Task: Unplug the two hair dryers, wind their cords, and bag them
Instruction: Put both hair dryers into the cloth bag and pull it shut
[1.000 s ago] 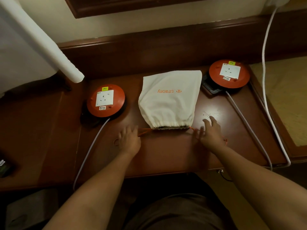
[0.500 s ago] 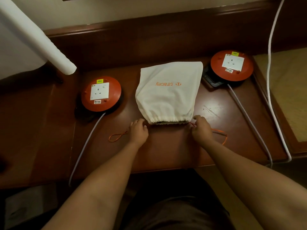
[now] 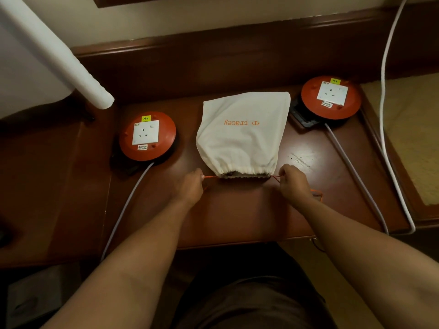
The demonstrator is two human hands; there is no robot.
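- Desk [image 3: 237, 217]: both socket reels [image 3: 147, 136] sit with nothing plugged in, so unplugging looks done.
- Bag [image 3: 242, 134]: lies mid-desk, bulging, mouth gathered; dryers presumably inside, not visible.
- Left hand [image 3: 190, 188], right hand [image 3: 293, 184]: each grip pinches the orange drawstring [image 3: 210, 177] beside the mouth. Only cinching looks left.

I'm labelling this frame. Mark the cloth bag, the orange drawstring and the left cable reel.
cloth bag [image 3: 240, 138]: head view, middle of its cloth.
orange drawstring [image 3: 210, 177]: head view, stretch beside left hand.
left cable reel [image 3: 164, 129]: head view, orange face.
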